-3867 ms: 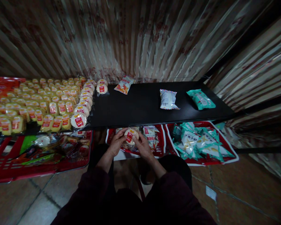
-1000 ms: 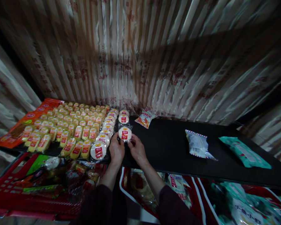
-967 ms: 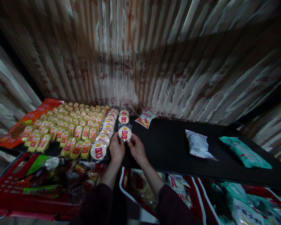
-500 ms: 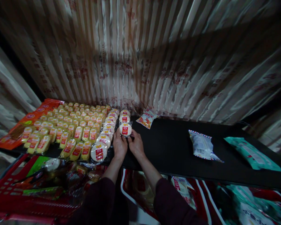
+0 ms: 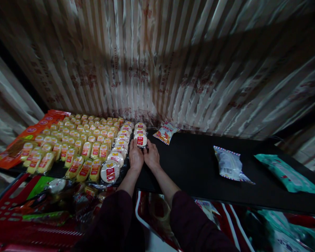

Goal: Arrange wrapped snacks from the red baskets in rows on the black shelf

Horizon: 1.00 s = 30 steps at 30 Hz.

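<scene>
Near the middle of the black shelf, a round white rice cracker (image 5: 140, 140) in a clear wrapper with a red label is held at its near edge. My left hand (image 5: 136, 156) closes on its lower left side, and my right hand (image 5: 151, 156) on its lower right. The cracker leans against more wrapped rice crackers in a short row behind it. Just left runs a longer row of the same rice crackers (image 5: 116, 158), overlapping one another. Farther left stand several rows of small yellow wrapped snacks (image 5: 86, 149).
An orange bag (image 5: 12, 154) lies at the left end. A small snack bag (image 5: 166, 133), a white-blue bag (image 5: 229, 163) and a teal bag (image 5: 286, 172) rest on the shelf (image 5: 189, 157). Below are a filled red basket (image 5: 36, 232) and other red containers. Striped sheeting (image 5: 152, 70) hangs behind.
Both hands have moved slightly back toward the sheeting with the rice cracker, which now overlaps the ones behind it more closely. The view has shifted slightly.
</scene>
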Tool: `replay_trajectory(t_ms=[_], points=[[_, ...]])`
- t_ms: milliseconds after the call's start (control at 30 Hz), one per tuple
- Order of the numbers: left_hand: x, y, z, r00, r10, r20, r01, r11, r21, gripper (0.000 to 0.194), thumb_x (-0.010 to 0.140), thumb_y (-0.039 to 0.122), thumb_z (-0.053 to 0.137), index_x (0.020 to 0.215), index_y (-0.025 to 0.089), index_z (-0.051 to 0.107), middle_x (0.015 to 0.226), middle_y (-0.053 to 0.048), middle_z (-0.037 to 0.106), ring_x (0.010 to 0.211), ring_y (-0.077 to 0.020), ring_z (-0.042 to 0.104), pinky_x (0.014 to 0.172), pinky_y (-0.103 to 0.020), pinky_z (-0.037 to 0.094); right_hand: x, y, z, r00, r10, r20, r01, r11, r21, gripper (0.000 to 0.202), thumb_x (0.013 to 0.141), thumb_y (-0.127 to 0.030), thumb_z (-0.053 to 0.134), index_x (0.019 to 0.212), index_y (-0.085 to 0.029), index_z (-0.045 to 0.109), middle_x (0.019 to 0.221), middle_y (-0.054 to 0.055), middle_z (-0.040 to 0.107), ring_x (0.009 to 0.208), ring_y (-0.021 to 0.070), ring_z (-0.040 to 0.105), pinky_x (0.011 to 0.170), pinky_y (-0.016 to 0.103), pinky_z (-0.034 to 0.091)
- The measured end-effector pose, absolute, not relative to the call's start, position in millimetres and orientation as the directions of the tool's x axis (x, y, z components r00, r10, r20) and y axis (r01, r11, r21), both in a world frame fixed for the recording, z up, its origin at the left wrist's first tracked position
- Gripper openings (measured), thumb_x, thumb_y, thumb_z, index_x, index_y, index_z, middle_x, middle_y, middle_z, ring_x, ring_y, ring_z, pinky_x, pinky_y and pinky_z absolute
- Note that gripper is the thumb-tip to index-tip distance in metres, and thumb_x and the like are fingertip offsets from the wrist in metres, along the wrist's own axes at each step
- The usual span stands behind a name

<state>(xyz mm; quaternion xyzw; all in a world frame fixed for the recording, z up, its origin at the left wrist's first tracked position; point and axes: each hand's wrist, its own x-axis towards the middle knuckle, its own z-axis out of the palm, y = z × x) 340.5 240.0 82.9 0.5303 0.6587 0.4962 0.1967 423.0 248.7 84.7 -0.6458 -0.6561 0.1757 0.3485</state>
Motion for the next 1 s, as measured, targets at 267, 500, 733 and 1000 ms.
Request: replay_trajectory(t_ms=[267, 500, 733, 1000], points=[[342.6, 251.1, 82.7, -0.381, 0.884, 0.272, 0.591, 0.006, 0.807, 0.052, 0.080, 0.004, 0.040, 0.131, 0.009, 0.047, 0.137, -0.018, 0.046, 0.124, -0.0234, 0.048, 0.104, -0.037, 0.041, 422.4, 256.5, 88.9, 0.062, 0.975, 0.216, 0.777, 0.088, -0.624, 0.051, 0.084, -0.018, 0.045, 0.135, -0.018, 0.043, 0.122, 0.010, 0.056, 0.109, 0.0220, 0.052, 0.098, 0.035, 0.038], [343.8, 254.9, 85.7, -0.390, 0.889, 0.241, 0.606, 0.051, 0.794, 0.047, 0.081, 0.006, 0.043, 0.127, 0.009, 0.052, 0.141, -0.019, 0.042, 0.125, -0.0237, 0.047, 0.104, -0.034, 0.041, 421.8, 259.7, 89.2, 0.072, 0.976, 0.208, 0.790, 0.071, -0.609, 0.049, 0.084, -0.017, 0.046, 0.133, -0.021, 0.046, 0.121, 0.008, 0.058, 0.106, 0.0212, 0.053, 0.095, 0.032, 0.040], [344.0, 252.4, 86.4, -0.384, 0.878, 0.285, 0.632, 0.024, 0.775, 0.045, 0.081, 0.005, 0.042, 0.125, 0.007, 0.054, 0.140, -0.020, 0.043, 0.125, -0.0239, 0.047, 0.105, -0.034, 0.040, 421.3, 258.9, 89.3, 0.077, 0.967, 0.243, 0.795, 0.087, -0.600, 0.044, 0.085, -0.021, 0.045, 0.129, -0.016, 0.050, 0.121, 0.009, 0.058, 0.104, 0.0217, 0.052, 0.095, 0.033, 0.039], [345.9, 253.5, 85.7, -0.398, 0.871, 0.289, 0.625, 0.026, 0.780, 0.043, 0.082, 0.007, 0.042, 0.124, 0.009, 0.054, 0.139, -0.019, 0.044, 0.123, -0.0245, 0.050, 0.103, -0.036, 0.041, 421.9, 262.2, 90.0, 0.061, 0.977, 0.206, 0.805, 0.074, -0.589, 0.047, 0.086, -0.022, 0.044, 0.132, -0.019, 0.047, 0.129, 0.006, 0.056, 0.106, 0.0220, 0.053, 0.093, 0.034, 0.041]])
